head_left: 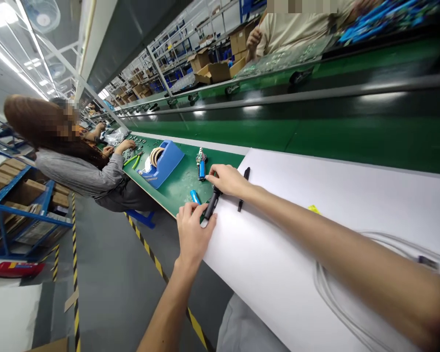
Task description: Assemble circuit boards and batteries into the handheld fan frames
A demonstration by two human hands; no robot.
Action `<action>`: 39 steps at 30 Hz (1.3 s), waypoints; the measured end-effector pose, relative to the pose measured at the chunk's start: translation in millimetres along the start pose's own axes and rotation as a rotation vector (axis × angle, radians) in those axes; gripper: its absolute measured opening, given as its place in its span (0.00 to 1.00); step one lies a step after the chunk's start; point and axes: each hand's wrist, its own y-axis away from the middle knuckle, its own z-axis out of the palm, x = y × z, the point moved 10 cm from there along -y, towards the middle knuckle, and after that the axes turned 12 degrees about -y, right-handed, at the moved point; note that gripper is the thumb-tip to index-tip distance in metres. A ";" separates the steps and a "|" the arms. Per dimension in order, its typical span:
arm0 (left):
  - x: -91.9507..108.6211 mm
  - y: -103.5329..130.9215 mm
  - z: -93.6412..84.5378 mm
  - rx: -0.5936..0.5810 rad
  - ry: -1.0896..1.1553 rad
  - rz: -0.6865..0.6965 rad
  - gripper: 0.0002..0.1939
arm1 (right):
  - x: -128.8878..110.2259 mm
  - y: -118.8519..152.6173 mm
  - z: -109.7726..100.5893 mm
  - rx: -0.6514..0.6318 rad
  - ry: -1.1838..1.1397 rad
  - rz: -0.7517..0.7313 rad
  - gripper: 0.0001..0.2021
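At sheet edge, hands (209, 205) gripping black pen (212, 203).

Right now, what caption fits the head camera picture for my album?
Both hands, left hand and right hand, hold a black pen at a white sheet's edge.

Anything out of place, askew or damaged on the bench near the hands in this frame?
Nothing stands out. Both hands, left hand and right hand, hold a black pen at the white sheet's edge; a second pen lies apart, intact.
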 end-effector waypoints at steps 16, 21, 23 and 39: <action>-5.1 8.8 -5.3 0.006 -0.036 0.068 0.18 | -23.1 71.1 -78.1 0.027 0.058 -0.034 0.12; -7.4 12.7 -11.0 0.051 0.047 0.087 0.18 | -1.9 128.1 -135.5 0.216 0.031 0.033 0.09; -8.9 14.0 -14.4 0.079 0.091 0.091 0.18 | 4.9 153.3 -158.5 0.327 0.029 0.080 0.07; 153.6 100.1 -144.5 0.335 1.172 0.205 0.15 | -105.6 338.5 -137.9 0.795 -0.565 -0.233 0.21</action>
